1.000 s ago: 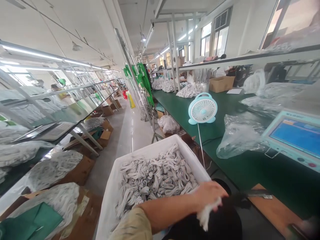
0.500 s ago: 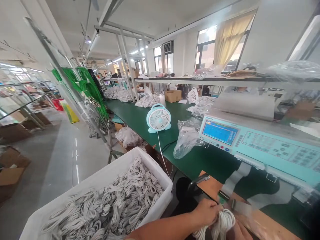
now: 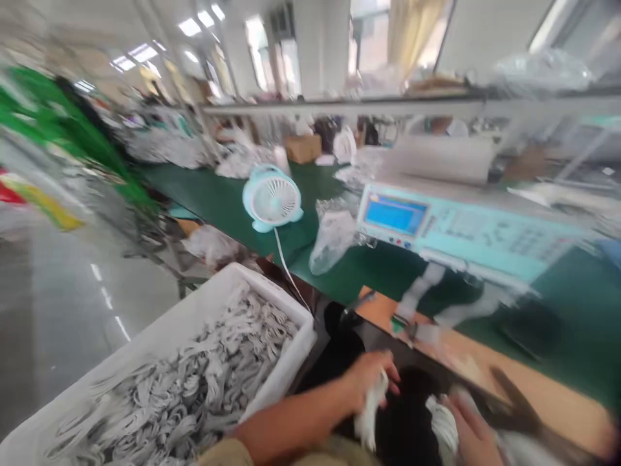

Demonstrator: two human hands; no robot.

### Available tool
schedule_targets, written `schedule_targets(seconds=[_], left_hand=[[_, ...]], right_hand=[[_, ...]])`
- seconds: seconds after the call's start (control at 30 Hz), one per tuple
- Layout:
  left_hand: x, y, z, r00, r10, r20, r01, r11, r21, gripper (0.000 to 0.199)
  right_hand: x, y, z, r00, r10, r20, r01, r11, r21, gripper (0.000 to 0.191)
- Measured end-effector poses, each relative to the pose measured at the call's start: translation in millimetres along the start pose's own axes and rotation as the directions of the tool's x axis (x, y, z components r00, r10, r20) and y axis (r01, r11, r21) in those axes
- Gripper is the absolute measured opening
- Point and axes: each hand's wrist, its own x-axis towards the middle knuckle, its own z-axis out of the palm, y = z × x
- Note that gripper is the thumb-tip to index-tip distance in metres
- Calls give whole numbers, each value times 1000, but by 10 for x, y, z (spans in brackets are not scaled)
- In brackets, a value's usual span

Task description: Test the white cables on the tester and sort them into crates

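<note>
My left hand (image 3: 371,378) is closed around a bundle of white cable (image 3: 369,417), which hangs down below the fingers in front of my lap. To its right, my right hand (image 3: 473,427) grips another coiled white cable bundle (image 3: 442,424). Dark clothing or shadow fills the gap between the hands. Beyond them lies a wooden board (image 3: 485,372) along the bench edge, carrying a small connector fixture (image 3: 400,322) with flat grey ribbon cables (image 3: 420,291). These lead up to a light-blue tester (image 3: 466,233) with a lit screen. Motion blurs both hands.
At the left stands a white bin (image 3: 310,330) full of coiled grey-white cables (image 3: 208,382). A small blue fan (image 3: 272,199) and a plastic bag (image 3: 334,236) rest on the green bench (image 3: 213,207). A shelf (image 3: 349,110) runs above it.
My hands have come apart and drawn back from the connector fixture, each with a white cable bundle. The camera view has swung to the right and down.
</note>
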Motion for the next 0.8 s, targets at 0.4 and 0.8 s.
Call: schedule_targets(seconds=[0.4,0.8], left_hand=[[183,-73,-48,999,37,-8,-36,851,-524,24],[356,-323,-128,992,-119,42,126,924,-361,27]], right_hand=[[-430,-633,326,902,-215,375,129,962,241,24],[-291,-802,585,480,-747,460,848,530,-22,19]])
